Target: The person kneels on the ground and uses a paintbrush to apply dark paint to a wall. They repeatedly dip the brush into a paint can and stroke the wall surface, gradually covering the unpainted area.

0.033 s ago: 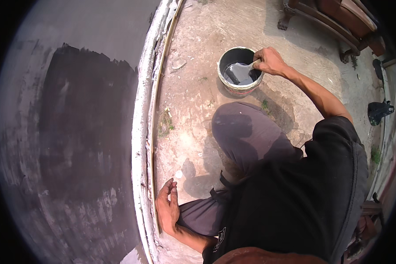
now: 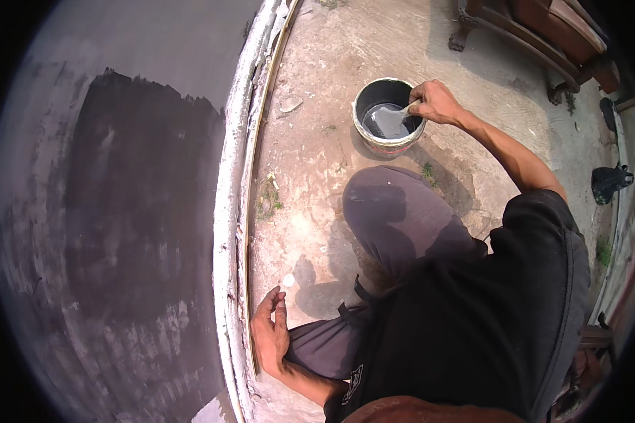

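My right hand (image 2: 436,104) is closed round the handle of a paintbrush (image 2: 406,111), over the right rim of a round bucket (image 2: 362,134). The brush's lower end reaches into dark, shiny grey paint (image 2: 386,125), where reflections blur its outline. Low in the picture, my left hand (image 2: 269,328) rests beside my bent knee, next to the white-edged ledge (image 2: 222,282). Its fingers are loosely bent, the thumb a little apart, and no object shows in it. Left of the ledge stands a grey surface with a darker, freshly coated-looking patch (image 2: 137,190).
Rough concrete ground (image 2: 317,162) lies round the bucket, with small weeds and a pale stone chip (image 2: 290,104). A carved wooden piece of furniture (image 2: 536,39) stands at the upper right. A black plastic bag (image 2: 609,183) lies at the far right.
The paintbrush has shifted slightly within the bucket, and less of its dark lower part shows. The whole view has moved very little; my left hand keeps its place.
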The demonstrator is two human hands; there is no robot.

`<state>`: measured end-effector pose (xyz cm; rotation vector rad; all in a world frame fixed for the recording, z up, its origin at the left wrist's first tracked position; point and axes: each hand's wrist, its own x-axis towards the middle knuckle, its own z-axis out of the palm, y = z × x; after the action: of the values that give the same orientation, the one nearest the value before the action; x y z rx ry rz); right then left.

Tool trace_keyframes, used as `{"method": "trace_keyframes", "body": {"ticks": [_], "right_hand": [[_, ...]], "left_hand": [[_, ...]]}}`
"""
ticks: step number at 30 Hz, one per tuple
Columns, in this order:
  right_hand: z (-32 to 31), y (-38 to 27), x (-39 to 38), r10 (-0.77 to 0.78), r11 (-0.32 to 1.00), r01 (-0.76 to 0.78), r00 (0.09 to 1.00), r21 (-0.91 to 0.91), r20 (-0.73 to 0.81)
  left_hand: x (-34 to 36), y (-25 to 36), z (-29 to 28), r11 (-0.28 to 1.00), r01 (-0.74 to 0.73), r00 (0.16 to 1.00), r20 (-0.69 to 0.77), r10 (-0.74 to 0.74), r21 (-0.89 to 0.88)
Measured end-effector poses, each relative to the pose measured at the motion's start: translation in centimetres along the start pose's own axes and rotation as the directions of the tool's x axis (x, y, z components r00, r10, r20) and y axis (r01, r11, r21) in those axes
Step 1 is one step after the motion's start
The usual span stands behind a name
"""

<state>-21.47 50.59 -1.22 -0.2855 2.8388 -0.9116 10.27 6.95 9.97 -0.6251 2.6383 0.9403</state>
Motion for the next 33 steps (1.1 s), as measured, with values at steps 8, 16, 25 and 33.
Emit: {"method": "trace_keyframes", "body": {"ticks": [8,16,25,33], "right_hand": [[0.8,1.2,0.9,-0.275,0.959,0.263,0.953,-0.101,-0.130],[2.3,4.4,1.3,-0.663,0.701,0.501,0.720,-0.507,-0.205],[0.6,-1.8,-2.0,-0.103,0.990,0.067,0.942,-0.122,-0.320],[-0.3,-3.0,-1.2,0.146,0.956,-0.053,0.939,0.289,-0.311]], "left_hand": [[0.5,0.6,-0.3,1.000,0.004,1.000,-0.016,-0.004,0.011],[0.9,1.2,0.0,1.000,-0.002,1.000,-0.001,0.002,-0.007],[0.6,0.0,0.1,0.999,0.029,0.999,-0.013,-0.030,-0.026],[-0.2,1.1,-0.7,1.000,0.026,0.999,-0.038,-0.025,0.014]]}}
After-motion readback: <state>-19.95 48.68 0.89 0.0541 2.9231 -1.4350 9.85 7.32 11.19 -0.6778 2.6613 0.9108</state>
